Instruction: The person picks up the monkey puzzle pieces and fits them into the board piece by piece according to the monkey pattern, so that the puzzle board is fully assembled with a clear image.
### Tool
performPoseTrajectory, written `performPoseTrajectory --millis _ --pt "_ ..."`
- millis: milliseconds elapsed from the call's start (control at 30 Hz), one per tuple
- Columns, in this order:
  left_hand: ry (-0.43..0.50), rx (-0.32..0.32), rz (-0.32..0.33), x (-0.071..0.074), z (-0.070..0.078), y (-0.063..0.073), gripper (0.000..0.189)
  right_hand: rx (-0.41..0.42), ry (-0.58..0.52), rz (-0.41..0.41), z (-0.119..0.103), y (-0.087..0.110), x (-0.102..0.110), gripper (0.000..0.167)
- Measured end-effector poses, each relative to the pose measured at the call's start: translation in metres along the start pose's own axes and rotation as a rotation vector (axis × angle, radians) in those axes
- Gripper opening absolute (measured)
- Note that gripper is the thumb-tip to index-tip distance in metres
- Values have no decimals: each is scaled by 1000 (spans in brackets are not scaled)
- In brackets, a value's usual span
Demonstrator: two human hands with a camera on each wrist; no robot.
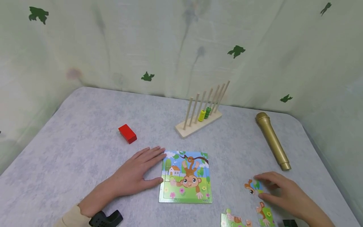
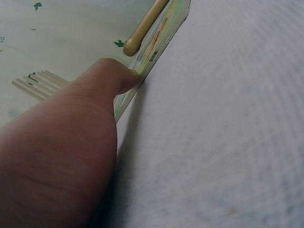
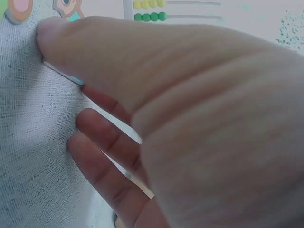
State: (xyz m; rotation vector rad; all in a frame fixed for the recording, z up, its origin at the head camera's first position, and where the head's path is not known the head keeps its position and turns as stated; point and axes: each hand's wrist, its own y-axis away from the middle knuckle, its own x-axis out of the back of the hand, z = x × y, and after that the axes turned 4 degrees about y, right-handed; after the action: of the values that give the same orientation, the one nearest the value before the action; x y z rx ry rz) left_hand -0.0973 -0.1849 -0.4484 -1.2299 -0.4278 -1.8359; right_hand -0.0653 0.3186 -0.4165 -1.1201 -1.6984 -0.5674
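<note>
A square monkey jigsaw puzzle (image 1: 185,189) lies flat in the middle of the table, its picture assembled. Along its left edge rests my left hand (image 1: 137,175), fingers stretched out. In the left wrist view the thumb (image 2: 126,78) touches the board's edge. To the right, my right hand (image 1: 283,195) pinches a loose jigsaw piece (image 1: 253,187) with an eye on it, between thumb and forefinger. The right wrist view shows the thumb (image 3: 71,42) over that piece, hiding much of it. Just below lies another jigsaw piece (image 1: 265,214) with a flower.
More joined jigsaw pieces (image 1: 233,220) lie at the bottom edge, partly cut off. A red block (image 1: 127,134) sits beyond my left hand. Farther back stands a wooden peg rack (image 1: 198,124) with yellow and green beads. A gold microphone (image 1: 273,142) lies at the right.
</note>
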Motion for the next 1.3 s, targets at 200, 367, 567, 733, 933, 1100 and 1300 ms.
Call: performPoseTrajectory --millis 200,367,567,733,933,1100,1300 --pt "1 16 -29 1 0 -2 77 14 -1 7 1 2 1 55" --pt "0 24 -31 1 1 0 77 30 6 22 2 3 0 56" --pt "2 29 -35 1 1 0 77 52 27 51 2 1 -2 56" --pt "3 29 -38 1 0 0 77 54 41 59 2 1 -3 55" --pt "-4 27 -34 2 0 -1 77 9 61 49 1 0 -3 49" --pt "1 24 -28 2 1 0 77 -20 71 33 0 -4 -4 46" --pt "3 13 -22 1 1 0 76 3 116 72 -1 -5 -8 46"
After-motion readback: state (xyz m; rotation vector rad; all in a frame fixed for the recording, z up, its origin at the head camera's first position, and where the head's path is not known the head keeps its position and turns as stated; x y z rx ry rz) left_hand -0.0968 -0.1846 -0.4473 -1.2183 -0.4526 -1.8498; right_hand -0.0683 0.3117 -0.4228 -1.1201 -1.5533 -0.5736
